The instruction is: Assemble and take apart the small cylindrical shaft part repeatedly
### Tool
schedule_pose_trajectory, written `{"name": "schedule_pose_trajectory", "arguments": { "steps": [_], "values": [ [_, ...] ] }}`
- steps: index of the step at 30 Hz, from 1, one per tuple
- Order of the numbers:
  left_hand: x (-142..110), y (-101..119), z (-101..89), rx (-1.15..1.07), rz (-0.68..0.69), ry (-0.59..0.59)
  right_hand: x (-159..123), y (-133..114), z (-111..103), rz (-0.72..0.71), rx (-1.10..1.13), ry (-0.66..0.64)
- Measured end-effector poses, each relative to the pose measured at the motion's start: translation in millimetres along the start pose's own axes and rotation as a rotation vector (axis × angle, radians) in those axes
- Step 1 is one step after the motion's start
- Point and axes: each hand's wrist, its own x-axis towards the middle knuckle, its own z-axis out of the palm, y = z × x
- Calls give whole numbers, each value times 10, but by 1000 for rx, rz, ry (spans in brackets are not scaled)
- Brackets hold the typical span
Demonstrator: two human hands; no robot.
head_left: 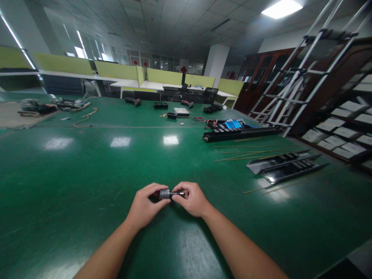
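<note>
A small silver cylindrical part point(164, 194) lies level between my hands, just above or on the green tabletop; I cannot tell which. My left hand point(144, 204) is closed round its dark left end, thumb below and fingers above. From the right side of the cylinder, a thin dark shaft with a bright tip point(179, 193) sticks out. The thumb and fingers of my right hand point(193, 199) pinch this shaft near the cylinder. My palm partly hides the shaft's far end.
Black metal channels point(286, 166) and thin brass-coloured rods point(250, 155) lie to the right. Behind them is a long black rail point(232, 135) with a blue item. A white box point(181, 112) and power tools point(133, 101) sit farther back. Left stands some piled equipment point(35, 106).
</note>
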Motion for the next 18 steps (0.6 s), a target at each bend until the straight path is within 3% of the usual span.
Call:
{"name": "schedule_pose_trajectory", "arguments": {
  "steps": [18],
  "values": [
    [-8,24,0,-27,-32,32,0,-23,-14,13,-32,12]
  ]
}}
